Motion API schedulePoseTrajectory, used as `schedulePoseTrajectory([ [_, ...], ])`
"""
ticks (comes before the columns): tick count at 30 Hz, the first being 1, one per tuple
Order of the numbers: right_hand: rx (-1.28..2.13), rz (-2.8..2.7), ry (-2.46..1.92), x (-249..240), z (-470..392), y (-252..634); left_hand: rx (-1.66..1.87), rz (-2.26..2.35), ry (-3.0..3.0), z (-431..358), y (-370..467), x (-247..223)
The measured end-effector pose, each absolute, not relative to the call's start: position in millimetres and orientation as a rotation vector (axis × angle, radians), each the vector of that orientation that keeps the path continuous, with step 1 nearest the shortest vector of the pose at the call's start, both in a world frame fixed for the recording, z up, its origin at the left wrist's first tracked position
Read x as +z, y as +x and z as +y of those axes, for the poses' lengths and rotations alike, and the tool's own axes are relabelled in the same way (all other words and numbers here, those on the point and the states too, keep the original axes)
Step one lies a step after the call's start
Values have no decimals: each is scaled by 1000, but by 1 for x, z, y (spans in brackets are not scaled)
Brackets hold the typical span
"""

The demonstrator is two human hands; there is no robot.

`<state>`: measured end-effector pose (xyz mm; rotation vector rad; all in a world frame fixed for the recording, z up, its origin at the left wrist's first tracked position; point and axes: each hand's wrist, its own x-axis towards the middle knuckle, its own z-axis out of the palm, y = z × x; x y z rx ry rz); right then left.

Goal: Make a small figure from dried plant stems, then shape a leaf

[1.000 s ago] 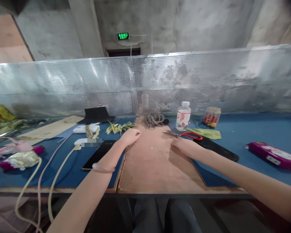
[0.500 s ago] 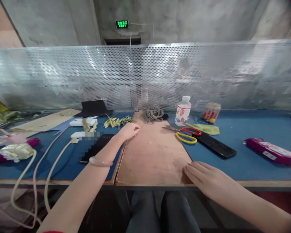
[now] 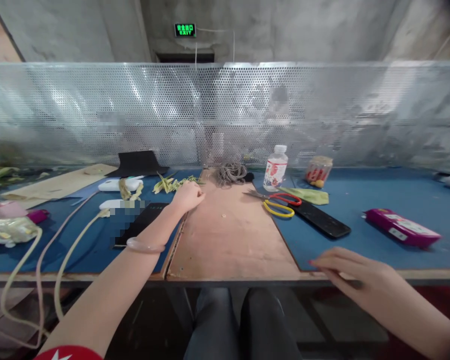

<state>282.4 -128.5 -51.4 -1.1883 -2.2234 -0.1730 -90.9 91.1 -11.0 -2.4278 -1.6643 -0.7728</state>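
My left hand (image 3: 188, 196) is over the wooden board's left edge, its fingers curled closed; what they hold, if anything, is hidden. Just behind it lie green leafy sprigs (image 3: 168, 183); whether it touches them I cannot tell. Below that arm is a black, partly blurred flat notebook-like item (image 3: 144, 222). My right hand (image 3: 354, 272) hangs above the table's front edge on the right, fingers stretched out and nothing in them. Beyond it are a black phone (image 3: 324, 220), scissors (image 3: 279, 207) with red and yellow handles resting by it, and a purple packet (image 3: 403, 228).
On the wooden board (image 3: 225, 245), a grey cord bundle (image 3: 230, 174) sits at the back. A labelled bottle (image 3: 275, 170), a jar (image 3: 318, 172) and a green cloth (image 3: 311, 196) stand or lie right of it. White power strips (image 3: 116, 185) with cables are left. A perforated metal screen (image 3: 240, 115) closes the back.
My right hand has lifted off the board's front right corner and moved right. My left hand has shifted slightly left, nearer the sprigs. The view has turned a little.
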Motion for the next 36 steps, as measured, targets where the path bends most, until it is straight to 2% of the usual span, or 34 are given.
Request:
schedulePoseTrajectory([
  [3, 180, -2043, -1318, -27, -94, 253, -927, -1651, -2360, 86, -84, -7],
  [6, 297, -1964, -1203, -14, -58, 222, -1031, -1637, -2440, 78, -70, -2],
  [13, 145, -1993, -986, -33, 13, 176, -967, -1530, -2999, 54, -31, -8],
  [18, -54, -2073, -862, -50, 42, 174, -1175, -1690, -3273, 51, -17, -15],
  [26, -45, -2052, -845, -50, 46, 181, -1415, -1868, -3362, 45, -8, -17],
  [36, -144, -2144, -791, -47, 30, 178, -1288, -1711, -3458, 38, -10, -14],
])
